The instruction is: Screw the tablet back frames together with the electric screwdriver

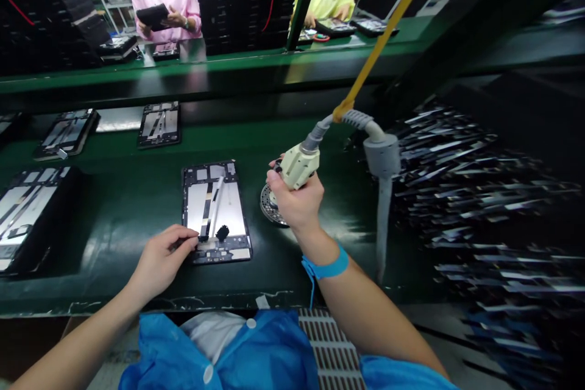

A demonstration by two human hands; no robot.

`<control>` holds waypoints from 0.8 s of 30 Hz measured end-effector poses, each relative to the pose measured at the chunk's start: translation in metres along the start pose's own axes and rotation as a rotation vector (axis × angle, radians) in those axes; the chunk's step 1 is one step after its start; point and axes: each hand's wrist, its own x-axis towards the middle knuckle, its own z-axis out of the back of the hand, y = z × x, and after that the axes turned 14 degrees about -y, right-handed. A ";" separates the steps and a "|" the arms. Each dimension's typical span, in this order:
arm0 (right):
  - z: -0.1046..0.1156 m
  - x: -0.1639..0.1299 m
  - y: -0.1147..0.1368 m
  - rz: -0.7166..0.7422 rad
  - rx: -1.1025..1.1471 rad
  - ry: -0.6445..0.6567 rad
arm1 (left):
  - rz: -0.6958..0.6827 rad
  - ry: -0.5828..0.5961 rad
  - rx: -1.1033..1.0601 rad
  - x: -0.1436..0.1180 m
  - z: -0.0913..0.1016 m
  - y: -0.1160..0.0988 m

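An opened tablet (pixel 235 204) lies on the green bench, its silvery inside facing up. My left hand (pixel 159 259) rests at its lower left edge, thumb and forefinger closed at the lower end of a dark flex cable (pixel 206 210). Beside the cable runs a pale strip, and a small black piece (pixel 222 232) sits near its lower end. To the right of the tablet, my right hand (pixel 299 201) is wrapped round a cream electric screwdriver (pixel 299 166). Its tip is hidden. Partly behind that hand is a round metal dish with holes (pixel 269 210).
A yellow strap (pixel 388 30) holds up the screwdriver's grey cable (pixel 382 158). More opened tablets (pixel 159 124) lie to the left, some stacked (pixel 31 213). Dense stacks of dark parts (pixel 493 195) fill the right side. Two people work beyond the bench (pixel 27 292).
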 end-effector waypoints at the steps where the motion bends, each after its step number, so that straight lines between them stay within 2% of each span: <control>1: 0.002 -0.001 0.005 0.078 -0.033 -0.043 | 0.052 0.012 -0.049 0.000 0.001 -0.004; 4: 0.014 -0.018 0.030 0.407 -0.049 -0.166 | 0.130 0.045 -0.155 -0.002 0.005 -0.017; 6: 0.021 -0.037 0.049 0.540 0.024 -0.095 | 0.106 0.038 -0.172 -0.004 0.008 -0.026; 7: 0.022 -0.048 0.056 0.517 0.041 -0.023 | 0.088 0.032 -0.172 -0.004 0.010 -0.030; 9: 0.020 -0.065 0.068 0.284 0.052 0.225 | 0.057 0.028 -0.161 -0.006 0.011 -0.036; 12: 0.008 -0.081 0.077 -0.269 0.108 0.629 | -0.005 0.052 -0.119 -0.010 0.011 -0.041; 14: -0.001 -0.087 0.080 -0.511 0.166 0.730 | -0.066 0.069 -0.095 -0.013 0.010 -0.040; 18: -0.012 -0.095 0.082 -0.664 0.244 0.631 | -0.250 0.077 -0.104 -0.020 0.011 -0.034; 20: -0.014 -0.094 0.081 -0.732 0.263 0.580 | -0.321 0.135 -0.144 -0.022 0.014 -0.031; 22: -0.013 -0.089 0.079 -0.726 0.212 0.575 | -0.283 0.227 -0.179 -0.022 0.018 -0.031; 24: -0.011 -0.084 0.077 -0.647 0.106 0.687 | -0.140 0.266 -0.221 -0.019 0.021 -0.032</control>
